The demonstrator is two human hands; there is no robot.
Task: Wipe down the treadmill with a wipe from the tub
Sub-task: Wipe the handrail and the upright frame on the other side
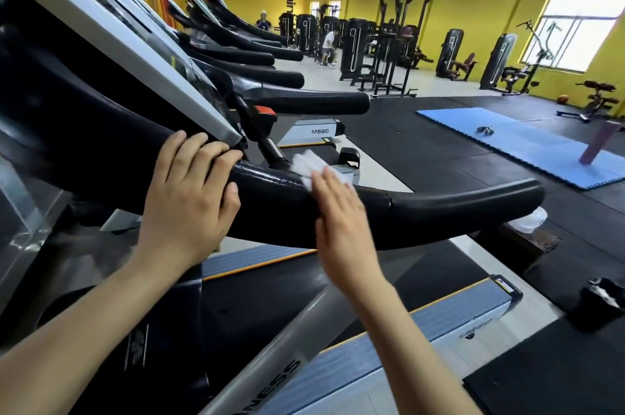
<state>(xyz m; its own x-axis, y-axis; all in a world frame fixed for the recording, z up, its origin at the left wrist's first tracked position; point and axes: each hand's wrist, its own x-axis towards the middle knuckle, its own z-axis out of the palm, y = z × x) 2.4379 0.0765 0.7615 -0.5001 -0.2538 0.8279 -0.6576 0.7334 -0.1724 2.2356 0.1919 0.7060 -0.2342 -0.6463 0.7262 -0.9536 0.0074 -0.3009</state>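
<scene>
The treadmill's black padded handrail (456,208) runs from the console at the left out to the right. My right hand (341,215) lies flat on top of the rail with straight fingers, pressing a white wipe (309,162) against it; the wipe sticks out past my fingertips and looks blurred. My left hand (189,191) rests on the rail's inner end, its fingers bent over the edge just below the silver console frame (135,52). A translucent white tub (529,220) peeks out from behind the rail's far end.
A row of further treadmills (270,76) stretches back on the left. A small black bin (602,299) stands on the floor at the right. A blue mat (527,147), weight machines and two people lie farther back.
</scene>
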